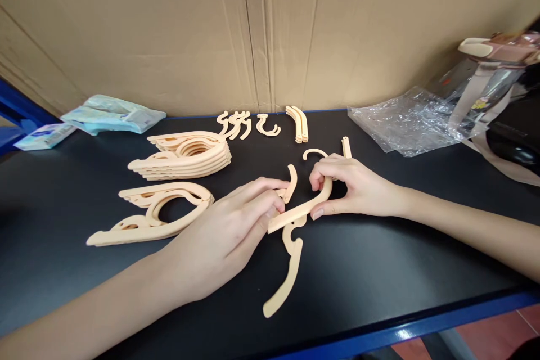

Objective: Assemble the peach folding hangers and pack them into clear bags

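Observation:
Between my two hands is a peach-coloured plastic folding hanger (pixel 301 211), its arms at different angles. My right hand (pixel 352 183) grips the curved part of one arm, thumb below and fingers over the top. A thin hook (pixel 314 153) shows just beyond those fingers. My left hand (pixel 242 222) pinches the hanger's left side, with a short curved piece (pixel 291 183) sticking up past its fingertips. Below, a loose-hanging curved arm (pixel 283 287) extends toward the front edge. The joint itself is partly hidden by my left fingers.
Stacked folded hangers (pixel 185 166) and another pile (pixel 185 225) lie left. Small hooks (pixel 236 124), a separate hook (pixel 268 125) and curved strips (pixel 298 124) sit along the back. Clear plastic bag (pixel 405 121), bottle (pixel 485 87) and tissue packs (pixel 112 114) flank the black table (pixel 379 275).

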A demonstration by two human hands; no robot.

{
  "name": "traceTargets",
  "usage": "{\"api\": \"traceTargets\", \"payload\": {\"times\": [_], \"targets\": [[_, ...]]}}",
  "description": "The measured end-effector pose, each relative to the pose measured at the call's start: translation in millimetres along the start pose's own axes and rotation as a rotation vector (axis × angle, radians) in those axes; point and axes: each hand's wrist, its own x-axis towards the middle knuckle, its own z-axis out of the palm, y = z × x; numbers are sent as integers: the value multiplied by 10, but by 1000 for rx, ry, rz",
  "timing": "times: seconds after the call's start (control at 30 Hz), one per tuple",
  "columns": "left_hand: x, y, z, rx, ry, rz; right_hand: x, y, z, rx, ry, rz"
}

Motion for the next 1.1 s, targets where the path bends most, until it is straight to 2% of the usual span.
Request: {"api": "traceTargets", "payload": {"times": [0.2,0.6,1.1], "targets": [[6,18,50,-91,44,-25,-2,7,14,17,-2,-10],[-9,7,89,-19,55,36,-5,-14,17,28,12,-51],[-14,-16,88,65,83,53,-14,29,31,73,5,-30]]}}
